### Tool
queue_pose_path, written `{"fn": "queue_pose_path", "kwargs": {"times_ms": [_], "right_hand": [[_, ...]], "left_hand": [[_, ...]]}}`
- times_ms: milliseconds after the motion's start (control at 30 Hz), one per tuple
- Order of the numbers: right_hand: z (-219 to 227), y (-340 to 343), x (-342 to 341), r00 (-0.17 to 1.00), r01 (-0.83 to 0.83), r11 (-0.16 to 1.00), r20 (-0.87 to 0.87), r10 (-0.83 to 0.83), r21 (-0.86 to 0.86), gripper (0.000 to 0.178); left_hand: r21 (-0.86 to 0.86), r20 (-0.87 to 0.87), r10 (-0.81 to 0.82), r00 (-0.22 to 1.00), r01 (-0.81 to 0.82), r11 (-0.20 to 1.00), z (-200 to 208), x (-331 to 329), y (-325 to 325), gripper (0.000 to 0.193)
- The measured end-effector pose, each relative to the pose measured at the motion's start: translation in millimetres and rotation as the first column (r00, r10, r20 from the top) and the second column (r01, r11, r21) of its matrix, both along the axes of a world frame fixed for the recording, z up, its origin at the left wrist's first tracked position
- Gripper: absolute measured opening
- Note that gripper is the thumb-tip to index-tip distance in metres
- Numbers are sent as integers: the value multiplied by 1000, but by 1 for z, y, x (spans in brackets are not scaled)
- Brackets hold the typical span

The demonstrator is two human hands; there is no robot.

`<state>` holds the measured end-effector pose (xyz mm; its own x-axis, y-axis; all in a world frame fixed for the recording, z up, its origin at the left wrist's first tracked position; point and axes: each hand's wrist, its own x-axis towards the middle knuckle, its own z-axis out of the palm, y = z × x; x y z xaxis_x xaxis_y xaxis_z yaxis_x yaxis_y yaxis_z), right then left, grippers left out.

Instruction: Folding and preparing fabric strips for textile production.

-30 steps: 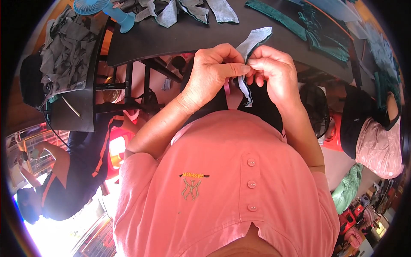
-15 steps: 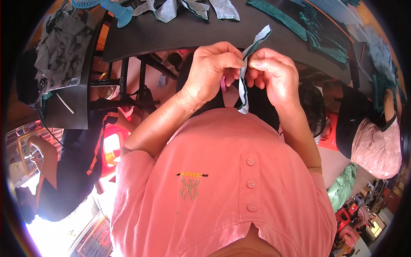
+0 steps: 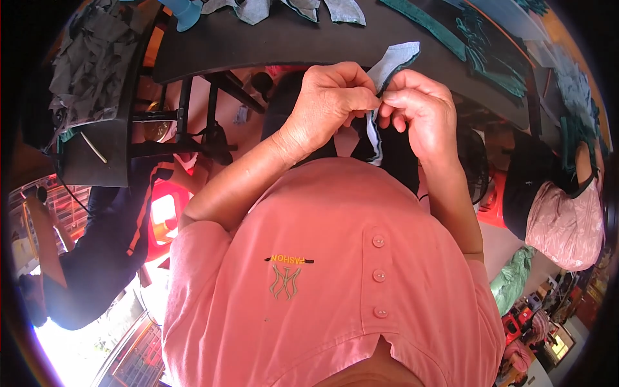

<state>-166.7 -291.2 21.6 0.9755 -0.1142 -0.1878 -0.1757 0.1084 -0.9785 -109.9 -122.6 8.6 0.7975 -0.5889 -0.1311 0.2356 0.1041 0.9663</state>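
Observation:
Between my two hands is a narrow strip of fabric [image 3: 394,59], pale grey-blue on one face with a dark teal edge. Its wider end sticks up above my fingers and its thin tail hangs down below them. My left hand [image 3: 335,97] pinches the strip's middle between thumb and forefinger. Close against it, my right hand [image 3: 419,106] pinches the same spot, its other fingers curled. Both hands are held in front of my body at the near edge of the dark table [image 3: 258,48].
Grey-blue fabric pieces [image 3: 345,11] lie at the table's far side, teal fabric strips [image 3: 432,29] at the right. A heap of dark grey scraps [image 3: 90,64] covers a left-hand table. A light-blue fan base [image 3: 185,16] stands at the back left. People sit on both sides.
The strip's upper end has turned, showing more of its pale face. My hands have drawn closer together on it and shifted slightly right.

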Motion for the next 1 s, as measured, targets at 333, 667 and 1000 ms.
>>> {"fn": "queue_pose_path", "kwargs": {"times_ms": [333, 667, 1000], "right_hand": [[1, -7, -5, 1000, 26, 999, -4, -25, 32, 13], [-7, 4, -14, 997, 77, 990, -13, -76, 122, 12], [-12, 11, -21, 985, 164, 978, 35, -170, 131, 10]], "left_hand": [[-245, -297, -85, 951, 10, 970, -8, -1, -1, 4], [-133, -259, 93, 961, -131, 982, -7, -19, -9, 11], [-77, -86, 75, 994, -81, 994, -9, -22, -4, 4]]}}
